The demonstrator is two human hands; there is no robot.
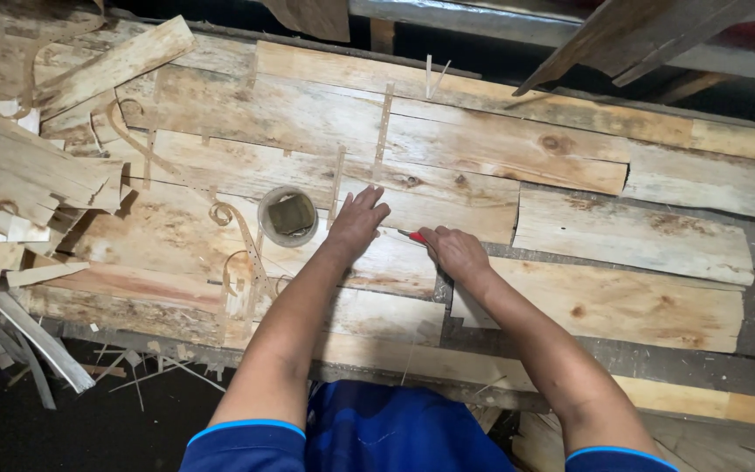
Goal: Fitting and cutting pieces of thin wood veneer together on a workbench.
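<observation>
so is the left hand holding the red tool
No, the left hand lies flat on the veneer sheet; the right hand grips the red tool.

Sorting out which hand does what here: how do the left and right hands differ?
The left hand lies flat with fingers spread, pressing on the veneer sheet; the right hand is curled shut around a red-handled tool. The left holds nothing; the right grips. Both rest on the same sheet.

Head view, steeply downward (close)

Dark blue short sleeves with light-blue edging, bare forearms.
</observation>
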